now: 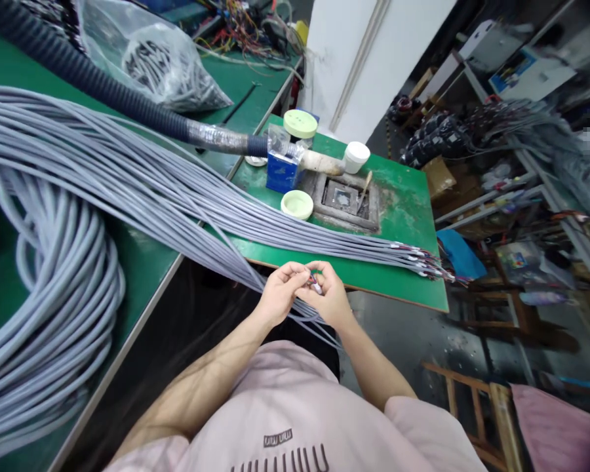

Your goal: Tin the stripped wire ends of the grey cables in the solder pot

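My left hand [284, 292] and my right hand [328, 298] meet in front of my chest, just off the near edge of the green table. Between their fingertips are the thin coloured wires [313, 280] at a cable's end, with a small white piece [317, 288] among them. Both hands are closed in a pinch on these wires. Beyond them a thick bundle of grey cables [275, 226] runs across the table, its stripped ends [425, 262] showing coloured wires at the right. Several grey cables [309, 313] hang below my hands.
On the green table [408, 196] stand a solder pot [344, 198] with a stick, a blue box [281, 172], a white cup [356, 157] and a pale green dish [297, 205]. A dark hose [142, 108] crosses above. Coiled cables [69, 275] fill the left; a wooden stool [467, 393] stands lower right.
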`<state>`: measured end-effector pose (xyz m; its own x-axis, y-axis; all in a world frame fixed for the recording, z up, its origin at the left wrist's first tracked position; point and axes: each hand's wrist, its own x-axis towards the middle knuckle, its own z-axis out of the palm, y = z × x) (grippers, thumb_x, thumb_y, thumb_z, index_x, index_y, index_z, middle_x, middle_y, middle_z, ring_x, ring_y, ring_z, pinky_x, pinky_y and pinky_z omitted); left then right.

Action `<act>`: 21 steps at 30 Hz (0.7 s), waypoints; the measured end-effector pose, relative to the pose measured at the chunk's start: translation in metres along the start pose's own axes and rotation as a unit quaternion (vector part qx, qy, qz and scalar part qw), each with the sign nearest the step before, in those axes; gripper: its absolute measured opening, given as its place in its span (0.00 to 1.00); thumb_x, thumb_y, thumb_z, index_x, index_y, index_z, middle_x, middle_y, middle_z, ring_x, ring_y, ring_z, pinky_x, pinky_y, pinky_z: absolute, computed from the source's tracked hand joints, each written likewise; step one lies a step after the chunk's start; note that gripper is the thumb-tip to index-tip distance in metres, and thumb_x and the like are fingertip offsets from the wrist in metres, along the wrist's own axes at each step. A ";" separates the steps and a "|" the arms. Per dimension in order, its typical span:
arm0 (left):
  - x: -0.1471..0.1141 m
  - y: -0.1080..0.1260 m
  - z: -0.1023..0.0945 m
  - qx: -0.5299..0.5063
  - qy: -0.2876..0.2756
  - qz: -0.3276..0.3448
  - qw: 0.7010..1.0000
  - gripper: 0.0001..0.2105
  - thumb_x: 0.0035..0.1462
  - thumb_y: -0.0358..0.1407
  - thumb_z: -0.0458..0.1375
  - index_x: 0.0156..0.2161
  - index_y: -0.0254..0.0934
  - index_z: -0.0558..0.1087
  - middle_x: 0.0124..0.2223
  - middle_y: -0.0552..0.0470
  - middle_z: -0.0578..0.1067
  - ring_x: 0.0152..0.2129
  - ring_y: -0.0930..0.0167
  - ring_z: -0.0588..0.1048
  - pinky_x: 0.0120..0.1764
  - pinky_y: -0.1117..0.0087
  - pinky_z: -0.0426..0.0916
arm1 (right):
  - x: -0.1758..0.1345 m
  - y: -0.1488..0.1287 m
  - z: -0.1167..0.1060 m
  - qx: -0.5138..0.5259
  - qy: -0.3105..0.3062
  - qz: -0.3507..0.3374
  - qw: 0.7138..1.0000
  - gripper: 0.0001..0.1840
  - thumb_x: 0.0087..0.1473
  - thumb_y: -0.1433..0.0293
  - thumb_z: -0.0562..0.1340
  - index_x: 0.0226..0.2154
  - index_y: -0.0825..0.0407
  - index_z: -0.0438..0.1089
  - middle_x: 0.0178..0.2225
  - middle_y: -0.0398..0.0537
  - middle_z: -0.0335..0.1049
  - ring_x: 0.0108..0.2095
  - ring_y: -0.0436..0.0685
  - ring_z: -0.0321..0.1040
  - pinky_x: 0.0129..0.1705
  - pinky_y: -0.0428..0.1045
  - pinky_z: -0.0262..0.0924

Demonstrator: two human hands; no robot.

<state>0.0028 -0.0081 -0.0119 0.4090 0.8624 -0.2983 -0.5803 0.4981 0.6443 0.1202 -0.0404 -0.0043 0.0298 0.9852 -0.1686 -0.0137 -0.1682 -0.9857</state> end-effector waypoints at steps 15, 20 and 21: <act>-0.006 -0.024 0.026 0.007 0.018 0.065 0.998 0.14 0.40 0.39 0.71 0.30 0.35 0.74 0.23 0.57 0.71 0.18 0.80 0.66 0.24 0.78 0.64 | -0.005 0.011 -0.007 -0.052 0.144 -0.191 0.970 0.16 0.56 0.59 0.60 0.37 0.52 0.77 0.21 0.42 0.68 0.20 0.48 0.62 0.24 0.45 0.61; -0.002 -0.029 0.021 0.070 0.023 0.151 0.986 0.13 0.45 0.40 0.68 0.29 0.35 0.70 0.23 0.58 0.70 0.19 0.79 0.67 0.26 0.77 0.65 | -0.005 0.009 -0.013 -0.118 0.181 -0.251 0.943 0.11 0.55 0.64 0.61 0.34 0.50 0.78 0.25 0.46 0.73 0.26 0.52 0.69 0.32 0.47 0.66; -0.001 -0.029 0.019 0.085 0.026 0.160 0.983 0.13 0.45 0.41 0.68 0.29 0.35 0.70 0.23 0.58 0.70 0.20 0.78 0.67 0.26 0.77 0.65 | -0.005 0.008 -0.014 -0.123 0.178 -0.253 0.943 0.10 0.55 0.64 0.62 0.31 0.51 0.78 0.26 0.46 0.73 0.27 0.52 0.69 0.33 0.48 0.66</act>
<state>0.0323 -0.0254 -0.0174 0.1855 0.9781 -0.0939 -0.5463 0.1821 0.8176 0.1335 -0.0474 -0.0116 0.3039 0.8759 0.3747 0.3230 0.2753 -0.9055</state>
